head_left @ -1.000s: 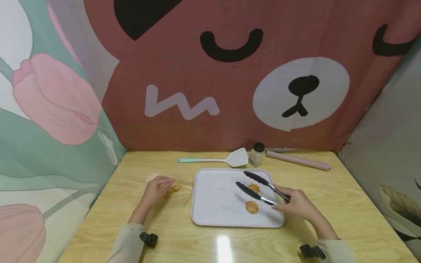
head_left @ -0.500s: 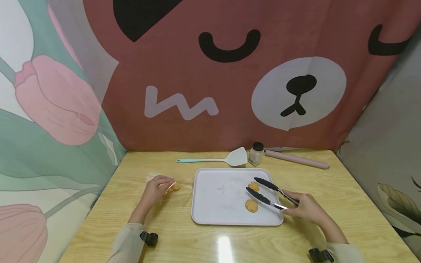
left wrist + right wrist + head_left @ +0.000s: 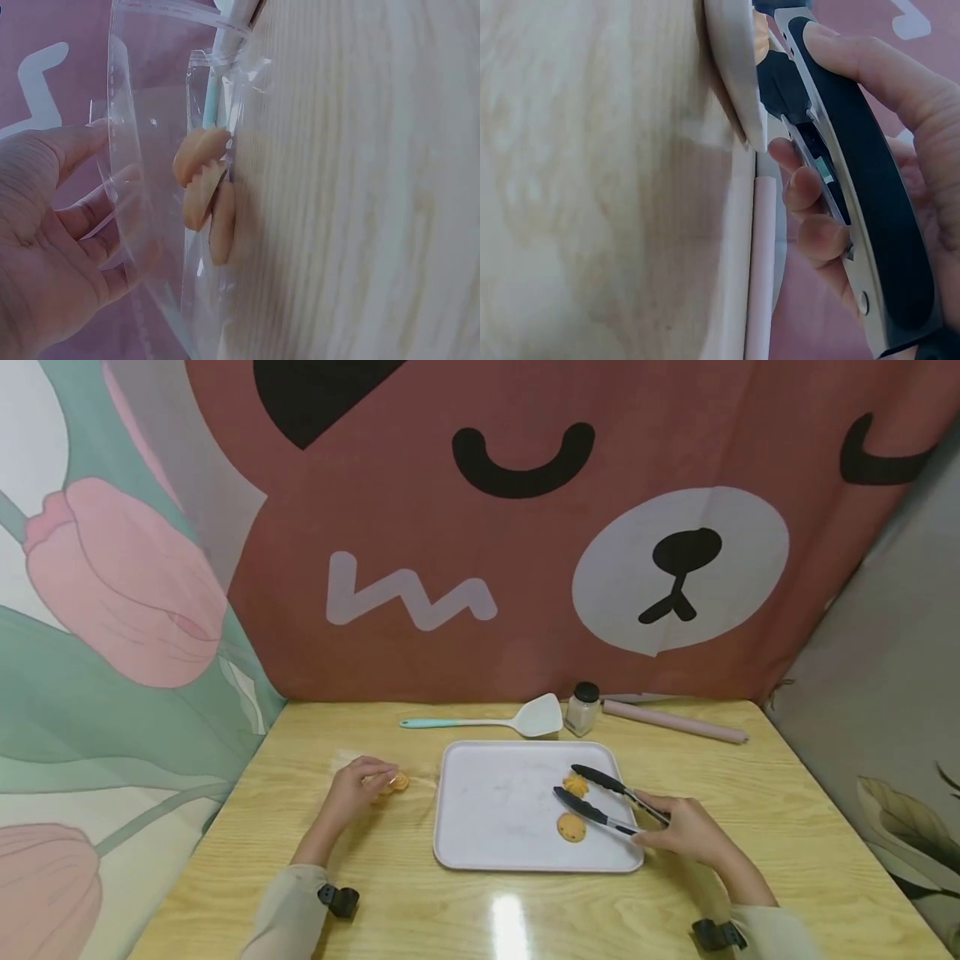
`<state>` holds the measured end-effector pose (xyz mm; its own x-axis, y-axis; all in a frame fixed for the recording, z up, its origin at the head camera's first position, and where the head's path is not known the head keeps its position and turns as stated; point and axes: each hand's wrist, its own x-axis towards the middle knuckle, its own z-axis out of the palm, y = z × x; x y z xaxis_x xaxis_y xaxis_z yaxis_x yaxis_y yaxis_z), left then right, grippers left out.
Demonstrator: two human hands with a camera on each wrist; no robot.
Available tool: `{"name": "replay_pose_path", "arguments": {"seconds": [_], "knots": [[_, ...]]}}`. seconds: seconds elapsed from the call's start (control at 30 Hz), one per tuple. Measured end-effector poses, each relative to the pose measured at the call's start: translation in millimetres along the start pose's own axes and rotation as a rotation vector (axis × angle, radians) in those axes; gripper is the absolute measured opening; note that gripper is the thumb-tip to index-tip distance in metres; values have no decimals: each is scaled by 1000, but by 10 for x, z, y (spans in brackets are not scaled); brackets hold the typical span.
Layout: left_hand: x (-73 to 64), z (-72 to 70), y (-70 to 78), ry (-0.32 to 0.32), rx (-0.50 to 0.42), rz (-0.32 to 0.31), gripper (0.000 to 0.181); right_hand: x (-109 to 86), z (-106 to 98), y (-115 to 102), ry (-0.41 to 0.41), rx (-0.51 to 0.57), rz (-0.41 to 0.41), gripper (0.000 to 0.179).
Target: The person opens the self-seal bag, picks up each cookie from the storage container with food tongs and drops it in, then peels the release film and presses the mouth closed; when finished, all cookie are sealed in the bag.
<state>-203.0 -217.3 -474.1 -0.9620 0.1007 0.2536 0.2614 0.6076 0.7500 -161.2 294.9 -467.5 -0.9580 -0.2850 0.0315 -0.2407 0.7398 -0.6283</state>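
In the head view my left hand (image 3: 352, 793) is at the left of the table, pinching the edge of a clear plastic bag (image 3: 146, 67). Several golden cookies (image 3: 201, 156) lie inside this bag, as the left wrist view shows. My right hand (image 3: 688, 831) grips a pair of tongs (image 3: 596, 814) with black tips and metal arms. The spread tips reach over the right part of a white tray (image 3: 495, 802). Between them is a flower-shaped cookie (image 3: 576, 785); whether they touch it I cannot tell. A round cookie (image 3: 572, 828) lies nearer the front of the tray.
Behind the tray lie a white turner (image 3: 538, 717) with a mint handle, a small jar (image 3: 582, 713) with a black lid, and a pinkish rolled item (image 3: 675, 722). A printed cloth (image 3: 420, 660) hangs at the table's back edge.
The tongs have shifted right and toward me, then slightly back left, so their tips now stand on both sides of the flower-shaped cookie. My left hand stays in place.
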Motion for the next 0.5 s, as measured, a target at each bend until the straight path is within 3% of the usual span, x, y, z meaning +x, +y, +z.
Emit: {"name": "replay_pose_path", "arguments": {"seconds": [0.23, 0.5], "knots": [[-28, 51, -40, 2, 4, -6, 15, -92, -5, 40, -13, 0, 43, 76], [0, 58, -28, 25, 9, 32, 13, -62, -14, 62, 70, -53, -61, 66]]}}
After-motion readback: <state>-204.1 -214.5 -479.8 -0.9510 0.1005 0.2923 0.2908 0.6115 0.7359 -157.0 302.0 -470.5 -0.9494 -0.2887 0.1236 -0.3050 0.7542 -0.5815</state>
